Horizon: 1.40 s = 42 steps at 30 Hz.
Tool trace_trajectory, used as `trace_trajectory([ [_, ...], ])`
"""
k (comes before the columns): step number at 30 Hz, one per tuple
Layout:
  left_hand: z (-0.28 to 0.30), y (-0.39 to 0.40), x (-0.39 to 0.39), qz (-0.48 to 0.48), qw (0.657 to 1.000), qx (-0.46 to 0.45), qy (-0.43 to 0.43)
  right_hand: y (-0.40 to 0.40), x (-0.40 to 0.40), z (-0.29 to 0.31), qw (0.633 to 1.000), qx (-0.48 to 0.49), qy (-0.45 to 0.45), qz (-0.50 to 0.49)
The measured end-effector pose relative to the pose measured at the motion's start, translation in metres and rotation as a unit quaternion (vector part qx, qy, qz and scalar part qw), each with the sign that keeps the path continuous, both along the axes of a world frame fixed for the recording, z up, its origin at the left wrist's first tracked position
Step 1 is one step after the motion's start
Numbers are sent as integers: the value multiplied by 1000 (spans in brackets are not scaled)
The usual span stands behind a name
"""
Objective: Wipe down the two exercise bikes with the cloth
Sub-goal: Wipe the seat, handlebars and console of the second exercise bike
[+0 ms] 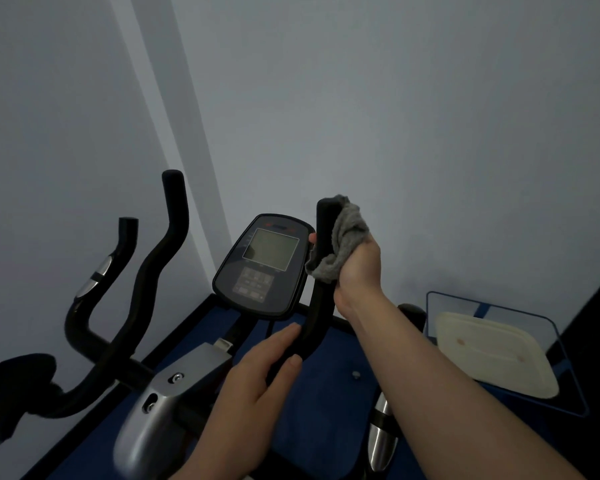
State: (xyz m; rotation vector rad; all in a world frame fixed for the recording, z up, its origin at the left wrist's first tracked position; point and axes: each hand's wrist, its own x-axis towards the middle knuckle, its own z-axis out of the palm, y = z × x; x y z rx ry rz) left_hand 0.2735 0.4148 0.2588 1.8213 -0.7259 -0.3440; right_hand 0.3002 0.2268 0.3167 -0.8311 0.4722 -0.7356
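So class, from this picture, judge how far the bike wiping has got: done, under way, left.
Done: nothing shows as wiped. Under way: the right hand wraps the cloth round the right handlebar top; the left hand holds its bend. Left: console, left handlebar.

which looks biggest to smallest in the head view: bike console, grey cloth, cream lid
1. black oval bike console and cream rectangular plastic lid: about alike, unranked
2. crumpled grey cloth: smallest, partly hidden in the right hand
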Motion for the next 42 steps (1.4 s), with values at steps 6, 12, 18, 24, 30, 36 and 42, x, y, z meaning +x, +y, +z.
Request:
trace_trajectory([
  [6, 2, 3, 2, -13, 1000, 12, -10, 12, -4, -11, 988, -119, 38, -89],
  [12, 1, 12, 3, -18, 1000, 9, -13, 34, -21, -37, 976, -135, 129, -114],
  [18, -9, 30, 0, 12, 1000, 7, -16, 58, -33, -50, 973, -73, 182, -124],
  [24, -15, 51, -8, 36, 999, -15, 13, 87, -47, -54, 962, -73, 220, -147],
  [30, -22, 71, -18, 60, 998, -24, 28, 123, -60, -65, 946, -113, 269, -144],
  [36, -32, 87, -36, 90, 995, -30, 38, 156, -70, -70, 936, -147, 311, -75],
  [42, -42, 97, -62, 145, 985, -62, 63, 164, -83, -75, 894, -266, 361, 8],
])
